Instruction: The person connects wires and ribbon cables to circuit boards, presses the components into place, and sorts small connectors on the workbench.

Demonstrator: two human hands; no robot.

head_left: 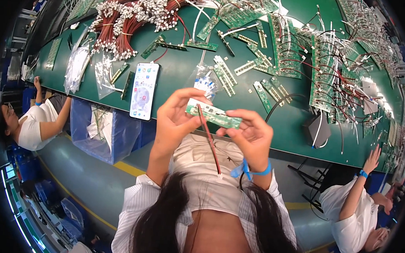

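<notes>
Two hands, left hand (178, 114) and right hand (250, 136), grip a green circuit strip (213, 114) between them.

Viewpoint: one head-worn fisheye view, looking down over the wearer's chest and hair at the lower centre of the frame.
Facing: forward and down toward the green workbench (177, 75), which fills the upper half.
Nearness: the left hand (177, 118) and right hand (250, 136) are seen close, at frame centre; the bench's far rows are seen small.
Distortion: straight bench edges are bent toward the rim; corners are blacked out.
Overlap: only one view is given.
</notes>
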